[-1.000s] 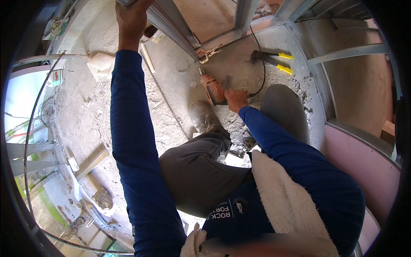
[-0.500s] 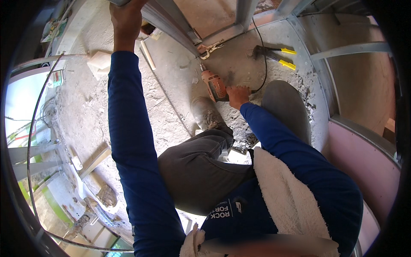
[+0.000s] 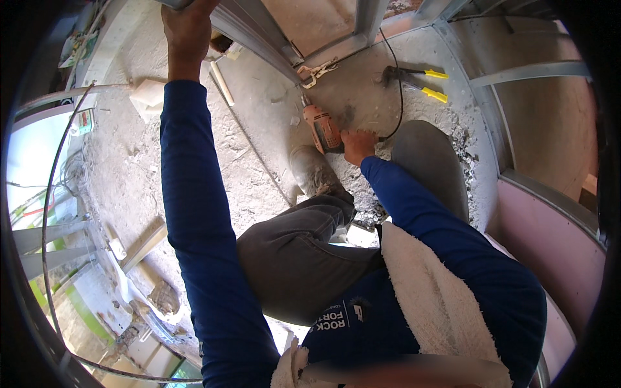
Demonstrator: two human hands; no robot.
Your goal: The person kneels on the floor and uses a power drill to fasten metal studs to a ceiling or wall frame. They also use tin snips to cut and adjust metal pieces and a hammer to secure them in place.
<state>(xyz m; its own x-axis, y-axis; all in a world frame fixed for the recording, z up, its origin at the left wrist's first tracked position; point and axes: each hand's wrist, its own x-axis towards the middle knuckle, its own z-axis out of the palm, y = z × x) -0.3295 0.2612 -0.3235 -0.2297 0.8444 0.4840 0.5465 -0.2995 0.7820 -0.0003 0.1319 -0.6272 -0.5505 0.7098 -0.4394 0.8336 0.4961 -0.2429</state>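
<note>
My right hand (image 3: 359, 146) is closed around the handle of an orange and black power drill (image 3: 322, 128). The drill is held low over the concrete floor beside my boot (image 3: 312, 171), its bit end pointing away from me. At the upper edge my left arm reaches far forward, and my left hand (image 3: 186, 39) is closed on a grey metal stud (image 3: 176, 2); the fingertips are partly cut off by the edge. Locking pliers (image 3: 319, 73) clamp or lie at the foot of an upright stud (image 3: 262, 44); I cannot tell which. A black cord (image 3: 401, 97) runs from the drill.
Yellow-handled cutters (image 3: 424, 84) lie on the floor ahead to the right. Metal framing (image 3: 475, 97) and a pink board (image 3: 543, 249) stand at my right. A pale stick (image 3: 222, 84), wood pieces (image 3: 143, 244) and rubble (image 3: 462, 145) are scattered about. A dark cable (image 3: 46, 213) loops down the left side.
Almost nothing differs. My left hand and sleeve have shifted very slightly down and left; the drill stays in my right hand at nearly the same place.
</note>
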